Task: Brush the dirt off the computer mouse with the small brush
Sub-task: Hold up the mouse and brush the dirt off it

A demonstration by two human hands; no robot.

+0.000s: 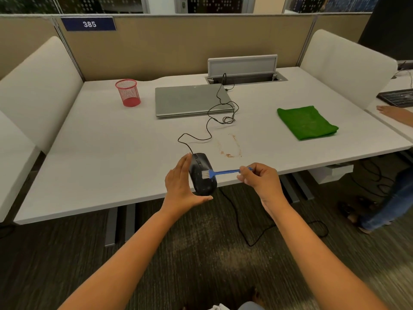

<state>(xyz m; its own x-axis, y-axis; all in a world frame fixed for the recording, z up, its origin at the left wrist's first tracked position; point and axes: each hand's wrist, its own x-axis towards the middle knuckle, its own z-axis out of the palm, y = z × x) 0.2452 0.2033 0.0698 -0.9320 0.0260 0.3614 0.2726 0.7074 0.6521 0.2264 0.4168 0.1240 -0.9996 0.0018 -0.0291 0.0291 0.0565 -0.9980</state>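
Note:
A black wired computer mouse (202, 183) with pale specks on its back is lifted just above the front edge of the white desk (111, 153). My left hand (182, 185) grips it from the left side, thumb under its rear end. My right hand (260, 176) pinches the end of a small blue brush (225, 172). The brush's white bristles rest on the mouse's top. The mouse's black cable (210, 128) runs back over the desk toward the laptop.
Brown dirt crumbs (230, 148) lie on the desk just right of the mouse. Behind are a closed grey laptop (192, 100), a red mesh cup (128, 92) and a folded green cloth (307, 121). Another person's hand (393, 113) rests at the right edge.

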